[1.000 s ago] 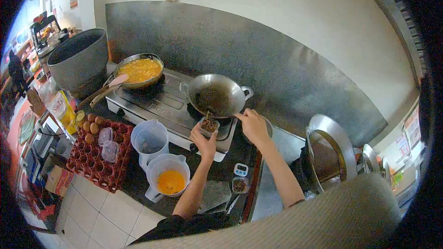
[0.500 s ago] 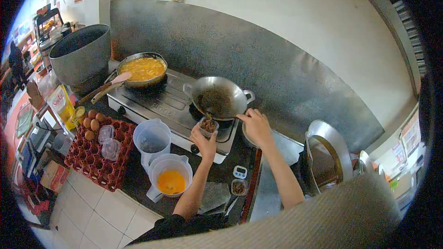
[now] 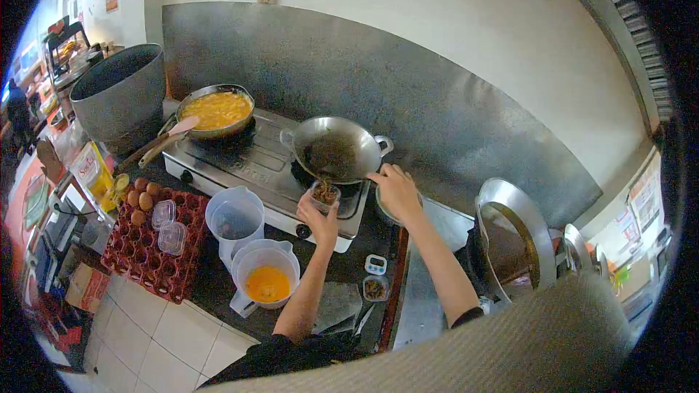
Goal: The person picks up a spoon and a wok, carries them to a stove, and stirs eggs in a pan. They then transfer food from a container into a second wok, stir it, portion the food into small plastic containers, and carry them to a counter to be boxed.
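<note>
My left hand (image 3: 319, 220) is wrapped round a small clear cup (image 3: 325, 195) of brown bits, held at the front rim of a metal wok (image 3: 336, 147). The wok stands on the right burner of a steel stove (image 3: 251, 151) and has dark contents at its bottom. My right hand (image 3: 397, 191) is closed at the wok's right front edge, its fingertips pinching something thin that I cannot make out. A pan (image 3: 218, 110) of yellow egg mixture sits on the left burner, with a pink spatula (image 3: 186, 124) across its rim.
In front of the stove stand two clear jugs, one empty-looking (image 3: 234, 215), one with orange liquid (image 3: 267, 284). Left are a red egg tray (image 3: 149, 255) and a grey pot (image 3: 120, 98). A timer (image 3: 376, 265), another small cup (image 3: 375, 290) and a large metal pan (image 3: 510, 240) are right.
The whole view has shifted slightly. My left hand still holds the cup by the wok, and my right hand remains at the wok's right front edge.
</note>
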The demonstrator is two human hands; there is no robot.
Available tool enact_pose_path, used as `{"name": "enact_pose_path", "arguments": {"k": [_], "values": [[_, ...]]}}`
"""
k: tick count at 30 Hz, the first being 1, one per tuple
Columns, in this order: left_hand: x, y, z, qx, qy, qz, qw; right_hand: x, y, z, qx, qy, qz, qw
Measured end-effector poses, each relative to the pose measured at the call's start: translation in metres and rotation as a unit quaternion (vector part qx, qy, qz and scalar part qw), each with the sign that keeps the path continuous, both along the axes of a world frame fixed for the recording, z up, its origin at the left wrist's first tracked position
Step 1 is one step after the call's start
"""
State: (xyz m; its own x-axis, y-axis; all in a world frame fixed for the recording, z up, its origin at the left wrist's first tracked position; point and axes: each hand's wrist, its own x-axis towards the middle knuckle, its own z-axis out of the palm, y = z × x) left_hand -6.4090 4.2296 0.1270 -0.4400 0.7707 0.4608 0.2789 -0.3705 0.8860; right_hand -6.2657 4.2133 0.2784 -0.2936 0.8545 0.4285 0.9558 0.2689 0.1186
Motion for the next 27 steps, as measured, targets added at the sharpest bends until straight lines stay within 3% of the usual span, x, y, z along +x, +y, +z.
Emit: {"name": "enact_pose_path", "arguments": {"k": [7, 10, 19, 22, 27], "values": [[-0.003, -0.003, 0.003, -0.018, -0.029, -0.001, 0.999, 0.0, -0.007, 0.037, -0.036, -0.018, 0.002, 0.999], [-0.005, -0.001, 0.0, 0.003, -0.007, -0.006, 1.0, 0.005, -0.021, 0.048, -0.067, 0.037, 0.003, 0.997], [-0.005, -0.015, -0.005, -0.012, -0.009, -0.038, 0.999, 0.022, -0.055, 0.027, -0.028, 0.174, -0.035, 0.984], [-0.009, -0.031, 0.0, 0.048, -0.049, -0.054, 0.996, 0.025, -0.068, 0.013, 0.021, 0.155, -0.019, 0.987], [-0.016, -0.065, 0.005, 0.048, -0.055, -0.134, 0.988, 0.006, -0.119, -0.006, 0.016, 0.139, -0.035, 0.99]]}}
